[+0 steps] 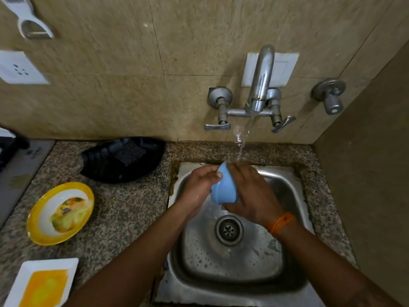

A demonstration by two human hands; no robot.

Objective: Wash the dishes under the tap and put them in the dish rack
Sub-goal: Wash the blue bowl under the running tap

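From the head camera, looking down over a steel sink (294, 258) set into a speckled stone bench (124, 209), both hands meet above the basin under running water. The left hand (199, 189) grips the blue bowl (222, 191) from its left side, fingers curled over the upper rim. The right hand (247, 193) wraps the bowl's right side and base, fingers spread over it; an orange thread band (282, 222) circles that wrist. The bowl is tilted, its rim turned up toward the wall, held clear of the sink floor and above the drain (228, 230).

A stream of water (242, 140) falls from the tap (261, 85) on the tiled wall and strikes the top edge of the bowl where the two hands meet. Droplets bead on the sink floor.

On the bench to the left of the sink lies a black dish rack (106, 169) with a dark scrub pad (130, 152) inside it. Nearer the camera sits a yellow-rimmed plate (39, 218) smeared with food remains, and at the lower left edge a white square plate (68, 264) stained yellow.
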